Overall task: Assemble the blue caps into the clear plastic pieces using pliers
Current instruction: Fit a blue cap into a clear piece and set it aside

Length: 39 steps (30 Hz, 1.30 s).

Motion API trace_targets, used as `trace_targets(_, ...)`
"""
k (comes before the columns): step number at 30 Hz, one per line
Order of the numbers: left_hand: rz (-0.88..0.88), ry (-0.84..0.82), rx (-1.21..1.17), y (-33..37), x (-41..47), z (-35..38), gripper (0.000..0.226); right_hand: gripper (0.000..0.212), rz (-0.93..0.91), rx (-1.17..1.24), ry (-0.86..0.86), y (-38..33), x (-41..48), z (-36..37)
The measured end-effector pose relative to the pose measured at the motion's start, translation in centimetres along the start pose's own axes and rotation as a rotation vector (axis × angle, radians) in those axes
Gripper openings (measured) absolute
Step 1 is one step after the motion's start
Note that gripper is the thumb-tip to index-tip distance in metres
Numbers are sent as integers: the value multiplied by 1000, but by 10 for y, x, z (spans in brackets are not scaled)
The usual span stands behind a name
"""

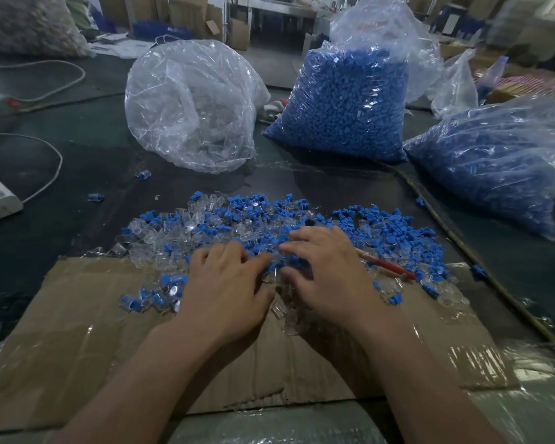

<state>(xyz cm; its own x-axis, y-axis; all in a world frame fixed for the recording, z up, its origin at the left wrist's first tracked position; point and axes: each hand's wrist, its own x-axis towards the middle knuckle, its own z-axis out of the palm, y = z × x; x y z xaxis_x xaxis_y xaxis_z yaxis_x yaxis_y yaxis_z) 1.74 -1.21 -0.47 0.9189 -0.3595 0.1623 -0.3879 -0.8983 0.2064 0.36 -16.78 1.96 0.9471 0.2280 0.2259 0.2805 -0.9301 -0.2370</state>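
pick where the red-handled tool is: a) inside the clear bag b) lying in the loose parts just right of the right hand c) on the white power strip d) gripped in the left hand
b: the red-handled tool lies among the loose blue and clear parts just right of the right hand, which does not hold it

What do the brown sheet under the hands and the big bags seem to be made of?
Sheet: likely corrugated cardboard, matte brown, with creases, torn edges and glossy tape. Bags: thin clear plastic film, shiny, wrinkled; contents show through.
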Motion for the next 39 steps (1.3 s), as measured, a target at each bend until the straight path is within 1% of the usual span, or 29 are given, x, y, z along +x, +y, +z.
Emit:
trace_targets(2,33,-11,-31,0,0,0,43,44,4,-22,-68,-1,1,4)
trace_targets(4,62,-22,-64,1,0,0,39,41,1,-37,-104,-1,2,6)
trace_targets(10,76,-24,-135,1,0,0,29,31,-12,-29,-102,1,1,6)
trace_targets(18,100,-19,-149,3,0,-3,25,28,-32,-23,-172,0,2,3)
trace_targets(24,108,51,-181,3,-1,-8,22,17,-6,6,-196,0,3,2)
trace_targets(28,112,120,-233,1,-3,-12,15,9,-4,51,-152,1,0,0)
trace_targets(30,93,162,-313,1,-3,-16,5,6,-4,69,-107,2,-1,-1)
trace_targets(31,77,163,-360,1,-3,-18,5,5,-2,89,-73,2,-2,-2)
trace_targets(33,39,138,-442,3,-4,-23,22,17,16,158,9,0,-2,-5)
trace_targets(35,4,112,-499,4,-6,-26,28,25,51,242,77,-2,-3,-8)
trace_targets(37,-41,103,-585,6,-7,-27,28,22,81,329,126,-2,-4,-10)
trace_targets(39,-70,107,-665,7,-8,-29,29,12,78,409,172,-4,-6,-12)
